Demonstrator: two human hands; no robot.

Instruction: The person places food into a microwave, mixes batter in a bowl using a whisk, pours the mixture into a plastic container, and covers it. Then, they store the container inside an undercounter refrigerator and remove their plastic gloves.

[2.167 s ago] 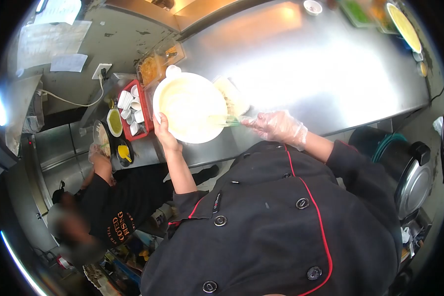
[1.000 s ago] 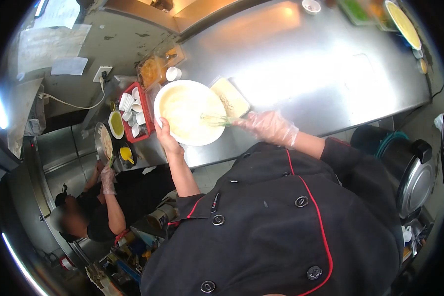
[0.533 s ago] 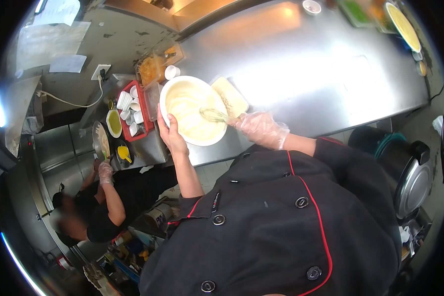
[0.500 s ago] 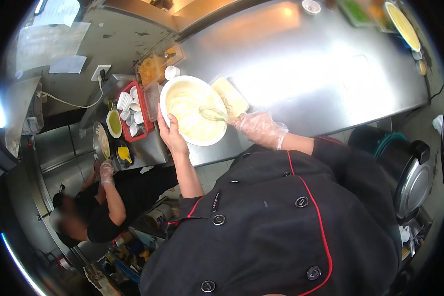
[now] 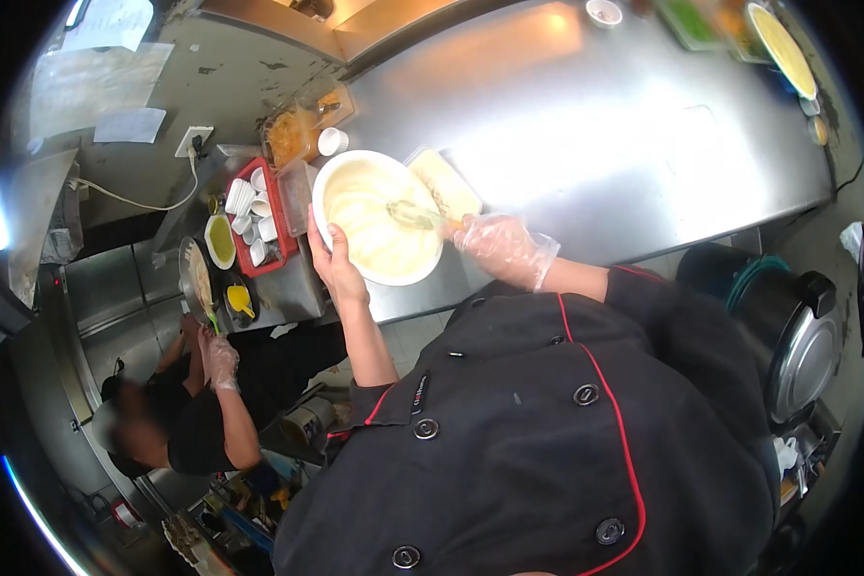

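Note:
My left hand grips the near left rim of a white bowl, thumb over the rim. Pale creamy batter lines the inside of the bowl. In a clear plastic glove, my right hand is closed round the handle of a whisk whose wire head rests in the batter. Just behind the bowl's right side lies a rectangular container of pale food, partly hidden by the bowl.
Left of the bowl stand a red basket of white cups, a green-filled dish and a yellow scoop. A co-worker's gloved hand is near a pan. A large pot stands at right; food containers sit at the back right.
Over the last second the bowl has shifted slightly right and my right hand has come closer to it, with the whisk moving in the batter. The co-worker's gloved hand has moved a little.

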